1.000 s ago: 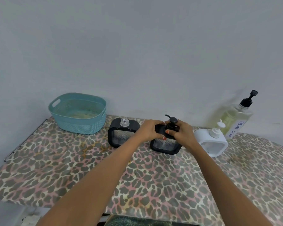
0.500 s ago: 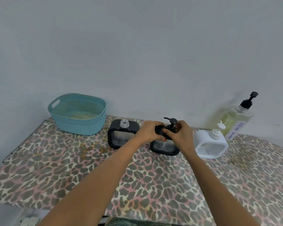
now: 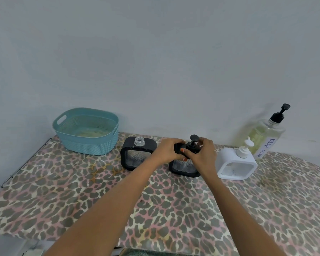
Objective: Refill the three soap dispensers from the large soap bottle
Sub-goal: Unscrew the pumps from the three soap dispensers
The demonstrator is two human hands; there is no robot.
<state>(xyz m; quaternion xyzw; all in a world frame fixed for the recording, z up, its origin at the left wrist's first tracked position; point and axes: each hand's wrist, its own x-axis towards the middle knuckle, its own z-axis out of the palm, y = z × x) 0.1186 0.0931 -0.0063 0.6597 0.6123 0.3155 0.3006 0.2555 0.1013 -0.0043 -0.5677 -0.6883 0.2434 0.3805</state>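
Both hands meet at the middle dispenser [image 3: 185, 168], the black one standing upright at centre frame on the leopard-print surface [image 3: 81, 191]. My left hand [image 3: 165, 150] wraps its upper left shoulder, thumb across the front. My right hand [image 3: 201, 157] curls round the collar of the pump [image 3: 194, 140], whose head pokes up between the two. I read this as turning the pump at the neck, though I cannot tell which way.

The body looks like a stiff plastic frame round a clear ribbed window, and it seems close to empty. I expect it to be light and ready to skid or tip on the cloth if twisted one-handed. I would brace at the shoulder and turn at the collar, not the nozzle head, which may only spin or sink. Soap residue could make the collar slick.

Just left stands the open dispenser [image 3: 135, 157], its neck bare. Just right is the white dispenser [image 3: 227, 156], pump on. Behind that, against the wall, the bottle [image 3: 264, 139] looks well filled and probably heavy, so I would grip it round the body. The basket [image 3: 87, 133] sits at left.
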